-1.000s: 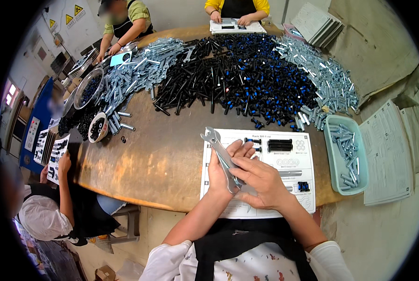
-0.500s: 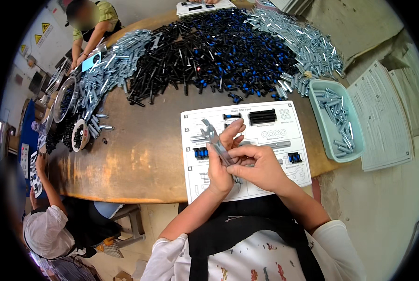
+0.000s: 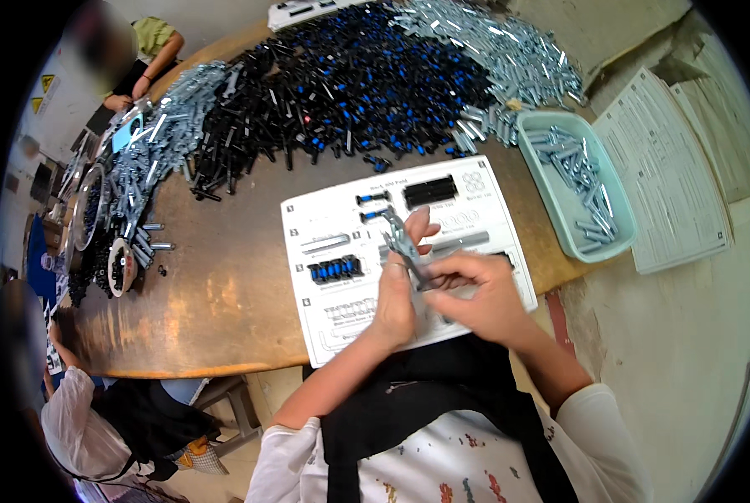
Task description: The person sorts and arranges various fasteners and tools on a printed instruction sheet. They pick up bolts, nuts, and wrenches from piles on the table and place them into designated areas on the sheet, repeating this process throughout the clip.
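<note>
One flat silver metal open-ended wrench (image 3: 402,243), perhaps stacked with more, was pinched by left hand (image 3: 397,303) and right hand (image 3: 480,295) above the white printed sheet (image 3: 305,228). Any slackened pinch could have dropped it, scattering the short blue-banded black bolts (image 3: 336,269).

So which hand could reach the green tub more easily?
Probably the right hand: the tub is on its side and nearer. The left hand is farther off; both hands are on the wrench.

A black apron (image 3: 450,386) overlies a white, colour-flecked, short-sleeved shirt (image 3: 429,444).
</note>
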